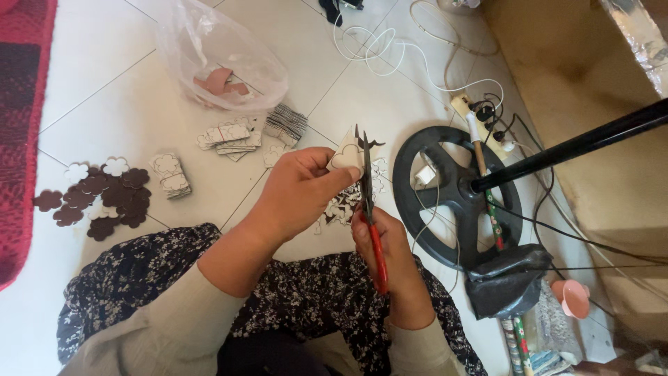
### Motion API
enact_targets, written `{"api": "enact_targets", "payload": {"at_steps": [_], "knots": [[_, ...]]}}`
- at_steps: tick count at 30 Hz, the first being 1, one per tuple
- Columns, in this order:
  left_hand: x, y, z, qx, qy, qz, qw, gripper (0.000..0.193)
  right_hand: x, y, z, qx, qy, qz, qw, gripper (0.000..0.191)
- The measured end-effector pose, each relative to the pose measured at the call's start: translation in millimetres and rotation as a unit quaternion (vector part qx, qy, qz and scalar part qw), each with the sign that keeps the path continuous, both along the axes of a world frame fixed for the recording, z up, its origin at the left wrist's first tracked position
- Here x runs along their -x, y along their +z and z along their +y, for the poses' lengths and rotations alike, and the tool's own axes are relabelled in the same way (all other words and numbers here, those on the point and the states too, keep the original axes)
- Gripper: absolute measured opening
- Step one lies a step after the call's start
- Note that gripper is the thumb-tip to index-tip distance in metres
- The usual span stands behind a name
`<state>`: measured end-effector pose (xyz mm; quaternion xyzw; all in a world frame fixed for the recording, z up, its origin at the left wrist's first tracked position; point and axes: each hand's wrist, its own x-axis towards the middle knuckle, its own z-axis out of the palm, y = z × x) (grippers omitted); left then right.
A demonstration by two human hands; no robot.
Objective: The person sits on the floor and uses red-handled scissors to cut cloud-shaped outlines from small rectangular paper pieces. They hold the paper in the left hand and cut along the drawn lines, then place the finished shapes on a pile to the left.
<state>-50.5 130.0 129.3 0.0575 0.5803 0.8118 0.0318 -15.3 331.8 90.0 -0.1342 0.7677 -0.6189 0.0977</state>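
A pale tiled floor (125,104) carries everything here, with a red rug (21,104) along its left edge and a tan wall base at the right. The person sits on the floor, a dark flowered skirt (174,278) spread over the lap.

The left hand (299,188) is closed in a pinch on a small white cloud-shaped cutout (346,157), held up over the middle of the floor just above the lap. The right hand (386,244) is wrapped around the red handles of a pair of scissors (367,202), whose long axis runs nearly straight away from the person, blades pointing toward the far edge. The blades lie touching the cutout's right side, so the piece sits just left of the cutting edge and the left hand is the nearer one to it; the blades look narrowly parted.

Toward the left edge lies a heap of brown flower shapes (104,198), with stacks of white cut pieces (229,136) beyond and a clear plastic bag (223,59) holding scraps farther off. At the right stands a black round stand base (452,195) amid white cables (390,49).
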Motion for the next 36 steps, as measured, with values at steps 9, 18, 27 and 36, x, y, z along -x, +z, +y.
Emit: {"api": "enact_targets", "payload": {"at_steps": [9, 18, 27, 36], "knots": [[0, 9, -7, 0.015, -0.030, -0.023, 0.999, 0.015, -2, 0, 7, -0.056, 0.004, 0.019, 0.998, 0.042], [6, 10, -19, 0.084, -0.066, -0.062, 0.992, 0.019, 2, 3, 16, -0.088, 0.039, 0.021, 0.995, 0.042], [8, 6, -17, 0.025, -0.098, -0.062, 0.993, 0.019, 1, 0, 19, -0.091, 0.052, 0.046, 0.993, 0.044], [11, 2, -13, -0.006, -0.069, 0.011, 0.998, 0.016, 4, 12, 14, -0.072, 0.065, 0.028, 0.995, 0.048]]}}
